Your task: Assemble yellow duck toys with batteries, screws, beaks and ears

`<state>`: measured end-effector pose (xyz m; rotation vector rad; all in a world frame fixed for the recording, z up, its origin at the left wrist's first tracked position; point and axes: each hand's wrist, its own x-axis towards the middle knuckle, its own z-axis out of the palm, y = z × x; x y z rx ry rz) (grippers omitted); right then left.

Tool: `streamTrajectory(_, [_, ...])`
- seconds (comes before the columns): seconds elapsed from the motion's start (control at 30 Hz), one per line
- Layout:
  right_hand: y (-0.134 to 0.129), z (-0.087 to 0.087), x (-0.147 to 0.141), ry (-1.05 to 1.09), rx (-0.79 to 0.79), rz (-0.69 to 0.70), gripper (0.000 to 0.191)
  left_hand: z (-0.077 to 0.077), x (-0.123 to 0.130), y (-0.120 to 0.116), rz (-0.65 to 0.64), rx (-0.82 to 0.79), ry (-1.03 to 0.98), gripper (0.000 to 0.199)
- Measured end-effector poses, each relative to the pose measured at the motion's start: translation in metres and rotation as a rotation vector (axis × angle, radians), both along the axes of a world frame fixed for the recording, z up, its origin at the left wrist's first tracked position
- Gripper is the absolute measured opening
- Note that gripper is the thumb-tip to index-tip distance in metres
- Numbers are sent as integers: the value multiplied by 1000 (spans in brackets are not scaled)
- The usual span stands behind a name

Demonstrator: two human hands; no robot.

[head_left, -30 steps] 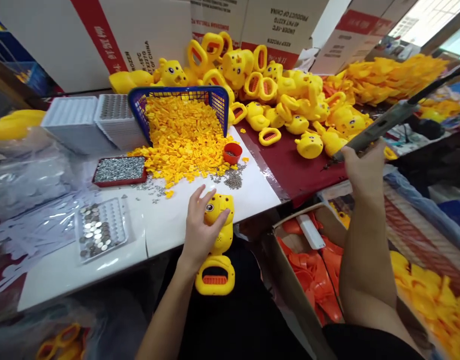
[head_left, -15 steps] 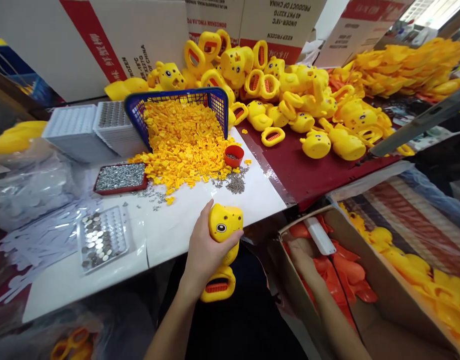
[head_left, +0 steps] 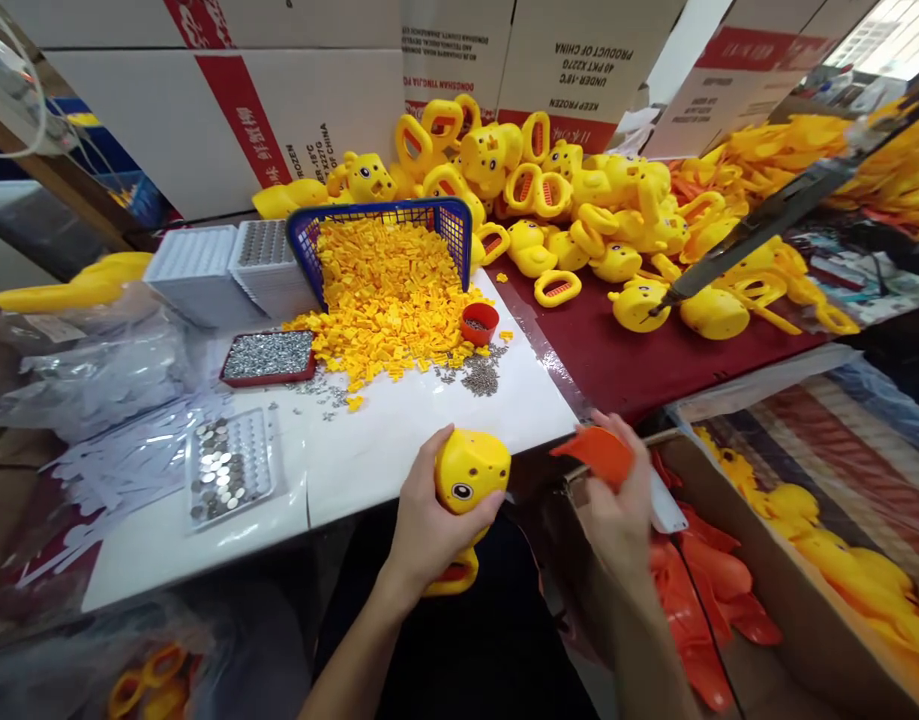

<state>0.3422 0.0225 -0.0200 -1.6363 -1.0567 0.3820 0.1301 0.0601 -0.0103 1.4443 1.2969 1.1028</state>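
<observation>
My left hand (head_left: 429, 525) is wrapped round a yellow toy duck (head_left: 470, 462) above my lap, near the table's front edge. The duck's head, with one printed eye and small holes, faces up; part of its ring handle (head_left: 459, 575) shows below my hand. Over the box's near left corner, my right hand (head_left: 619, 515) grips a curved orange plastic piece (head_left: 600, 452), thin and bill-like. Similar orange pieces (head_left: 725, 565) lie in the cardboard box (head_left: 811, 590) below. Beside my right hand is a white oblong device (head_left: 665, 505) with a black cord.
A blue basket (head_left: 380, 212) spills small yellow parts onto the white tabletop (head_left: 384, 450). Nearby are a red tray of screws (head_left: 270, 358), a red cup (head_left: 479, 322) and a tray of metal discs (head_left: 230, 470). Ducks (head_left: 530, 248) pile behind; a dark rod (head_left: 766, 215) slants in at right.
My right hand has come up out of the box with an orange piece in it and moved toward the duck. My left hand still holds the duck. The camera view has shifted slightly.
</observation>
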Motion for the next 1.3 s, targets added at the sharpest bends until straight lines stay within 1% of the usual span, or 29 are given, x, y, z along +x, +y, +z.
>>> streamTrajectory(0.07, [12, 8, -48, 352, 87, 225, 73, 3, -2, -6, -29, 62, -6, 71])
streamTrajectory(0.1, [18, 11, -66, 510, 131, 319, 76, 4, -5, -9, -10, 98, -2, 71])
streamTrajectory(0.13, [23, 15, -79, 643, 172, 415, 75, 6, -10, -11, 23, 134, 13, 71])
streamTrajectory(0.17, [26, 18, -87, 749, 176, 532, 73, 7, -15, -14, 56, 166, 38, 71])
streamTrajectory(0.2, [29, 20, -91, 811, 165, 635, 68, 9, -20, -16, 80, 193, 68, 70])
streamTrajectory(0.23, [31, 22, -92, 822, 139, 720, 62, 11, -26, -18, 92, 212, 99, 68])
streamTrajectory(0.3, [34, 23, -90, 710, 90, 817, 52, 13, -36, -21, 90, 203, 143, 65])
streamTrajectory(0.33, [36, 22, -89, 618, 82, 838, 51, 13, -39, -22, 83, 174, 144, 64])
streamTrajectory(0.4, [40, 21, -88, 457, 88, 883, 57, 13, -43, -25, 65, 82, 112, 65])
streamTrajectory(0.47, [45, 20, -91, 364, 90, 926, 58, 11, -42, -28, 45, 20, 65, 66])
streamTrajectory(0.5, [47, 18, -94, 325, 103, 921, 54, 10, -40, -29, 44, 23, 51, 66])
streamTrajectory(0.57, [48, 15, -101, 258, 163, 854, 45, 8, -37, -32, 76, 92, 67, 65])
streamTrajectory(0.63, [46, 9, -109, 258, 189, 767, 46, 6, -34, -34, 135, 201, 139, 65])
streamTrajectory(0.73, [41, 3, -116, 386, 84, 673, 52, 5, -34, -35, 199, 321, 271, 64])
streamTrajectory(0.8, [39, 3, -116, 446, 6, 694, 54, 6, -36, -34, 200, 329, 315, 63])
streamTrajectory(0.87, [40, 7, -111, 471, -24, 766, 53, 7, -38, -34, 159, 288, 311, 64])
streamTrajectory(0.93, [45, 11, -103, 489, -51, 837, 47, 7, -40, -34, 86, 222, 276, 66])
streamTrajectory(1.0, [50, 12, -97, 532, -66, 852, 39, 7, -40, -33, 37, 163, 231, 67])
streamTrajectory(1.07, [54, 11, -94, 638, -47, 848, 34, 7, -40, -33, 27, 101, 177, 67])
streamTrajectory(1.17, [57, 7, -103, 852, 22, 769, 32, 8, -41, -32, 21, -49, 70, 70])
streamTrajectory(1.23, [57, 5, -115, 940, 75, 641, 31, 9, -43, -30, 33, -146, 10, 73])
streamTrajectory(1.3, [57, 5, -128, 987, 125, 489, 31, 11, -46, -28, 44, -200, -36, 73])
